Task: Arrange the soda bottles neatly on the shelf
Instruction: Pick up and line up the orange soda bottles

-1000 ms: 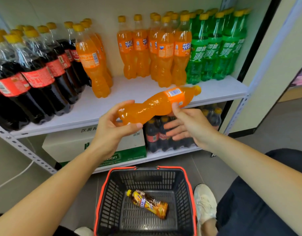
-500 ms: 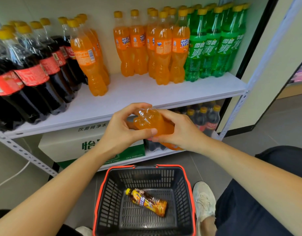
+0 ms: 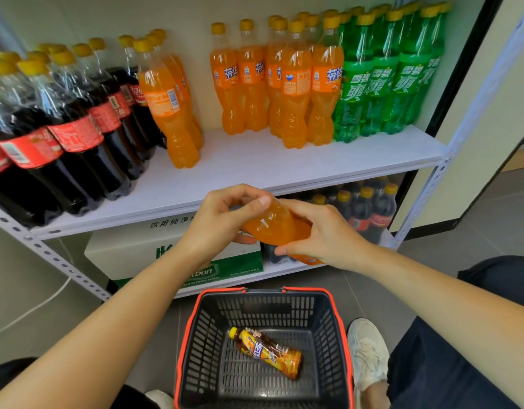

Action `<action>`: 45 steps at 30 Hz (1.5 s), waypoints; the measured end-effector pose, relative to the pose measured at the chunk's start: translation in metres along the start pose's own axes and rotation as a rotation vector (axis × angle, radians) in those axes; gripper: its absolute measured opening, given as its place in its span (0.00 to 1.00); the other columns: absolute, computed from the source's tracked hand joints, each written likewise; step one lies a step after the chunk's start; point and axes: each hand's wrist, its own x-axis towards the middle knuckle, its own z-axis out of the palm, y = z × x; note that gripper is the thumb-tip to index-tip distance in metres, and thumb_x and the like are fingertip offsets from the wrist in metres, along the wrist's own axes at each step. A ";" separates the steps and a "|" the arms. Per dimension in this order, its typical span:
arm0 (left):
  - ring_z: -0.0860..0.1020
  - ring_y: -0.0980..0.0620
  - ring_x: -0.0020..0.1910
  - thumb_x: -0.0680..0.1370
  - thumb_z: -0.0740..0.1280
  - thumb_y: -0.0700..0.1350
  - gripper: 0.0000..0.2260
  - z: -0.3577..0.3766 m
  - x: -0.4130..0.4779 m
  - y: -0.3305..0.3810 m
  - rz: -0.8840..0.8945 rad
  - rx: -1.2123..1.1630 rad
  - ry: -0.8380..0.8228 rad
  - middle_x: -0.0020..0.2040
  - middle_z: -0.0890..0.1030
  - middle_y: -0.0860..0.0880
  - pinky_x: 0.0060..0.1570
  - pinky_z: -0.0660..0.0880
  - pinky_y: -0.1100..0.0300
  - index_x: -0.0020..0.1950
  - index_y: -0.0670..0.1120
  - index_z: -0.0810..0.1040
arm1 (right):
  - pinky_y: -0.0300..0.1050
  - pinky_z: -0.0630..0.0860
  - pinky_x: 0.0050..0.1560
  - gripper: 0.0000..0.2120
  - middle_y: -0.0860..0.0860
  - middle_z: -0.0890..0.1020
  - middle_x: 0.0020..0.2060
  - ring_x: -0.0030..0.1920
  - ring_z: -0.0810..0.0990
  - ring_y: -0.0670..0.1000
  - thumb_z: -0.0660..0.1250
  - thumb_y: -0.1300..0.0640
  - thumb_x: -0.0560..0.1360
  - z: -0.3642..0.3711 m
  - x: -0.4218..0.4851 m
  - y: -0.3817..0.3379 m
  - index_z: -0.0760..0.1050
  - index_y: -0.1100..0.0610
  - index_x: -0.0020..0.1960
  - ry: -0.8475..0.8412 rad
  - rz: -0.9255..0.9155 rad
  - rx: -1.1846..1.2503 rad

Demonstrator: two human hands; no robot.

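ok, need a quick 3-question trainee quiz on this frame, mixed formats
1. True or false: both the left hand and the right hand grip the orange soda bottle.
2. What lies in the basket?
A) a green bottle
B) a yellow-labelled bottle on its side
C) a cola bottle standing upright
3. Fill in: on the upper shelf, the green bottles stand at the ___ end.

Key: 1 true; 2 B; 3 right.
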 end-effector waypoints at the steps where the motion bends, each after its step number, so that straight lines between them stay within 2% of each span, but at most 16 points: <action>1: 0.86 0.49 0.46 0.74 0.73 0.54 0.12 -0.002 0.001 0.001 0.009 0.022 0.012 0.49 0.86 0.49 0.41 0.83 0.54 0.52 0.49 0.87 | 0.53 0.80 0.61 0.40 0.39 0.78 0.66 0.63 0.78 0.46 0.79 0.41 0.67 0.001 0.000 0.001 0.65 0.37 0.75 -0.012 -0.004 -0.007; 4: 0.85 0.51 0.50 0.73 0.77 0.44 0.08 -0.010 0.002 0.002 0.162 0.149 0.039 0.51 0.86 0.49 0.49 0.82 0.57 0.51 0.43 0.88 | 0.53 0.79 0.61 0.39 0.39 0.78 0.65 0.63 0.78 0.46 0.79 0.41 0.68 0.003 0.000 0.006 0.66 0.38 0.75 -0.038 -0.017 -0.042; 6: 0.84 0.52 0.55 0.76 0.74 0.36 0.07 -0.013 -0.001 0.002 0.266 0.205 -0.044 0.55 0.86 0.48 0.54 0.81 0.58 0.53 0.42 0.88 | 0.53 0.79 0.61 0.39 0.40 0.79 0.65 0.63 0.78 0.45 0.79 0.41 0.68 0.003 0.000 0.008 0.67 0.40 0.75 -0.037 -0.012 -0.062; 9: 0.82 0.50 0.60 0.79 0.67 0.28 0.14 -0.014 -0.005 0.002 0.356 0.293 -0.148 0.60 0.83 0.47 0.56 0.80 0.56 0.54 0.42 0.87 | 0.53 0.80 0.61 0.39 0.40 0.79 0.64 0.62 0.79 0.46 0.79 0.40 0.67 0.002 0.001 0.010 0.68 0.41 0.74 -0.034 -0.007 -0.048; 11: 0.81 0.52 0.61 0.79 0.67 0.28 0.14 -0.015 -0.006 0.001 0.378 0.327 -0.157 0.63 0.83 0.47 0.57 0.80 0.56 0.56 0.43 0.87 | 0.53 0.80 0.61 0.38 0.39 0.79 0.64 0.62 0.79 0.46 0.79 0.41 0.68 0.002 0.002 0.011 0.68 0.40 0.74 -0.027 -0.010 -0.046; 16: 0.79 0.58 0.66 0.78 0.74 0.38 0.14 -0.016 -0.008 -0.004 0.464 0.411 -0.054 0.66 0.82 0.51 0.63 0.79 0.56 0.62 0.47 0.85 | 0.53 0.79 0.63 0.38 0.38 0.79 0.65 0.64 0.78 0.44 0.80 0.46 0.68 0.000 0.004 0.011 0.68 0.38 0.74 0.027 0.008 0.075; 18: 0.80 0.58 0.65 0.77 0.75 0.40 0.14 -0.014 -0.008 -0.008 0.517 0.391 0.023 0.66 0.82 0.50 0.63 0.79 0.57 0.62 0.45 0.85 | 0.52 0.79 0.63 0.37 0.39 0.80 0.64 0.63 0.79 0.43 0.81 0.50 0.69 0.000 0.005 0.009 0.70 0.39 0.73 0.055 0.010 0.161; 21: 0.83 0.55 0.62 0.76 0.76 0.41 0.11 -0.006 -0.008 -0.013 0.606 0.342 0.153 0.60 0.84 0.48 0.62 0.80 0.56 0.58 0.43 0.86 | 0.50 0.79 0.64 0.35 0.41 0.81 0.64 0.64 0.79 0.43 0.80 0.53 0.70 0.000 0.006 0.007 0.71 0.46 0.74 0.081 0.013 0.247; 25: 0.85 0.51 0.56 0.73 0.77 0.39 0.07 0.000 -0.007 -0.011 0.467 -0.019 0.189 0.53 0.88 0.50 0.54 0.82 0.59 0.51 0.44 0.87 | 0.42 0.79 0.60 0.31 0.41 0.81 0.63 0.62 0.80 0.43 0.78 0.54 0.72 -0.001 0.007 0.002 0.72 0.47 0.72 0.058 -0.001 0.330; 28: 0.83 0.53 0.55 0.74 0.75 0.43 0.06 -0.002 -0.004 -0.008 0.392 -0.036 0.192 0.53 0.85 0.49 0.49 0.81 0.61 0.50 0.47 0.86 | 0.41 0.80 0.58 0.29 0.43 0.82 0.62 0.62 0.81 0.46 0.75 0.54 0.72 -0.001 0.008 0.000 0.72 0.48 0.71 0.005 0.015 0.418; 32: 0.83 0.46 0.52 0.76 0.72 0.44 0.07 -0.005 -0.001 -0.009 0.302 -0.128 0.151 0.55 0.82 0.41 0.47 0.82 0.57 0.52 0.47 0.85 | 0.37 0.79 0.54 0.26 0.43 0.84 0.59 0.60 0.82 0.45 0.74 0.52 0.71 0.000 0.008 -0.003 0.73 0.46 0.68 -0.027 0.037 0.441; 36: 0.85 0.47 0.53 0.76 0.72 0.44 0.10 -0.006 -0.001 -0.011 0.214 -0.223 0.163 0.52 0.87 0.46 0.48 0.83 0.56 0.55 0.43 0.85 | 0.35 0.79 0.52 0.24 0.40 0.84 0.58 0.59 0.82 0.42 0.74 0.50 0.71 -0.001 0.010 -0.006 0.75 0.44 0.66 -0.012 0.054 0.427; 39: 0.86 0.46 0.52 0.77 0.71 0.40 0.07 -0.007 -0.001 -0.015 0.195 -0.276 0.199 0.49 0.87 0.47 0.49 0.83 0.55 0.54 0.43 0.85 | 0.33 0.78 0.49 0.23 0.38 0.84 0.56 0.56 0.82 0.41 0.75 0.49 0.70 -0.003 0.012 -0.007 0.76 0.44 0.64 0.031 0.072 0.448; 42: 0.86 0.46 0.50 0.78 0.71 0.37 0.06 -0.009 0.000 -0.024 0.139 -0.184 0.242 0.49 0.87 0.47 0.46 0.84 0.56 0.53 0.45 0.85 | 0.34 0.79 0.46 0.18 0.41 0.86 0.52 0.53 0.84 0.42 0.75 0.50 0.69 -0.007 0.016 -0.009 0.79 0.46 0.59 0.089 0.079 0.504; 44: 0.85 0.51 0.53 0.78 0.73 0.41 0.08 -0.011 0.000 -0.030 0.059 -0.058 0.159 0.52 0.87 0.51 0.52 0.84 0.53 0.56 0.48 0.85 | 0.36 0.80 0.44 0.17 0.44 0.87 0.51 0.51 0.85 0.45 0.75 0.49 0.68 -0.010 0.019 -0.011 0.80 0.47 0.56 0.138 0.082 0.554; 45: 0.84 0.53 0.56 0.77 0.75 0.45 0.12 -0.011 -0.001 -0.034 0.005 -0.002 0.084 0.54 0.87 0.52 0.57 0.83 0.52 0.59 0.49 0.84 | 0.39 0.81 0.47 0.17 0.46 0.87 0.52 0.53 0.85 0.46 0.76 0.49 0.68 -0.011 0.022 -0.013 0.80 0.48 0.56 0.169 0.082 0.584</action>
